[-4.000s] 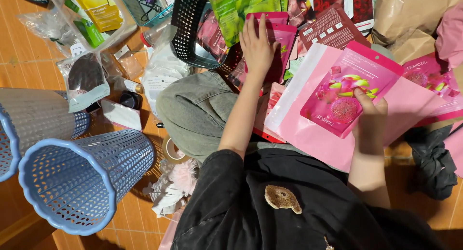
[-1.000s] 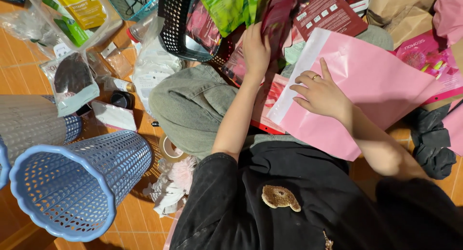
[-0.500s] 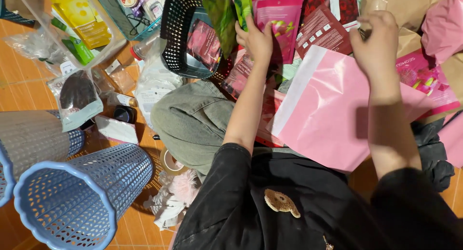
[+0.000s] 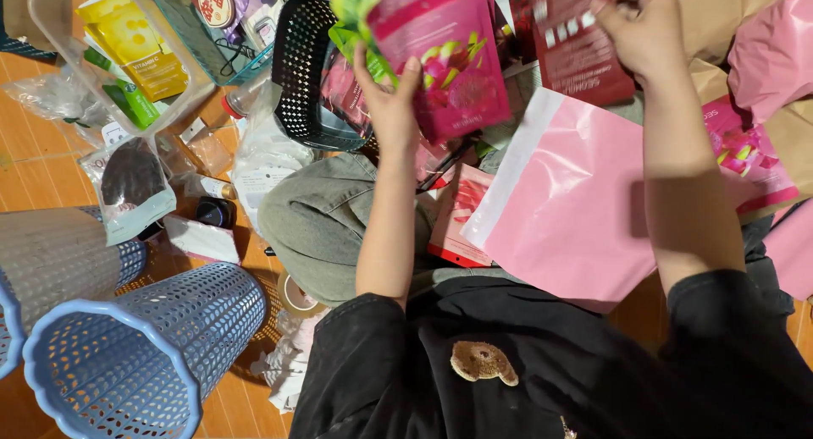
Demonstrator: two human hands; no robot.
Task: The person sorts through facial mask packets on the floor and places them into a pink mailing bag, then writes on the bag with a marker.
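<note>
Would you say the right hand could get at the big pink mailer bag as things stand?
Probably yes: the right hand is raised just above the pink mailer bag, nothing between, though it already pinches a dark red packet.

Your left hand (image 4: 391,100) is raised in front of you, forearm bare and nearly upright in the view, fingers and thumb pinched closed around what it holds. Your right hand (image 4: 639,24) reaches higher and further out, fingers curled in a grip.
</note>
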